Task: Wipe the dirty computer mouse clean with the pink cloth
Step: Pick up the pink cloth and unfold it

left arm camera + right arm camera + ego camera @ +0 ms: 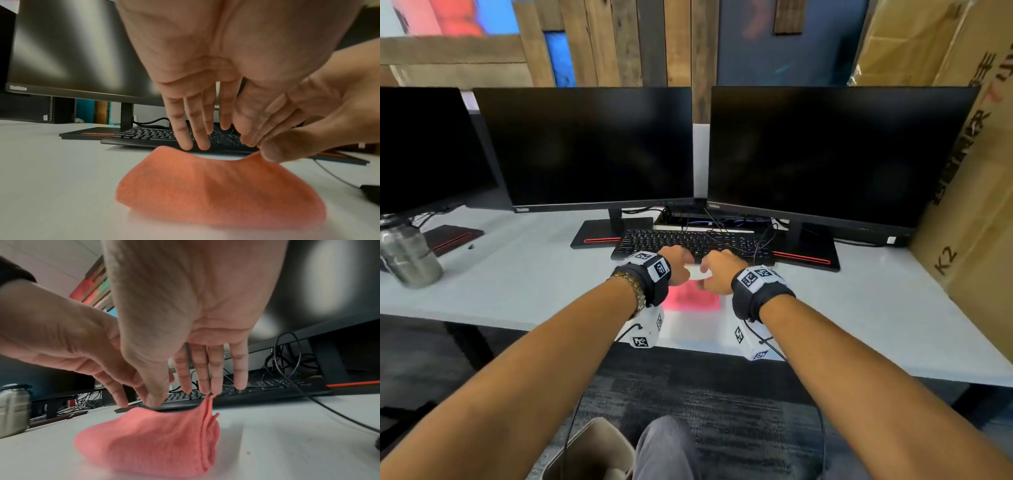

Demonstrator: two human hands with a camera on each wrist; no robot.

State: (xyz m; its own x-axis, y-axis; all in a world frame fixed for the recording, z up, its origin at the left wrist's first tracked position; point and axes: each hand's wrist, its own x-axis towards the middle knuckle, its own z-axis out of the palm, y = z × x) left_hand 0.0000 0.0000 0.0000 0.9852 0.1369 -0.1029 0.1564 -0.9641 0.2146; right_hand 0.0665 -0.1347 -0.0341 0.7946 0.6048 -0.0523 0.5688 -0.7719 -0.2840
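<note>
The pink cloth [693, 298] lies folded on the white desk [534, 274], just in front of the keyboard. Both hands hover over its far edge. My left hand [680, 269] reaches down with straight fingers [186, 144] and holds up the cloth's [216, 191] far left corner; its thumb is hidden. My right hand [717, 274] pinches the far right corner [209, 398] and lifts it, so the cloth [148, 443] hangs in a saddle. The black wired mouse [372, 193] sits to the right of the cloth, cut off by the frame edge [377, 442]. It is hidden in the head view.
A black keyboard [691, 241] lies right behind the cloth, with loose cables across it. Two dark monitors [592, 147] [835, 154] stand behind. A metal bottle [407, 253] is at the far left and cardboard boxes [976, 205] at the right. The mouse cable [329, 407] crosses the desk.
</note>
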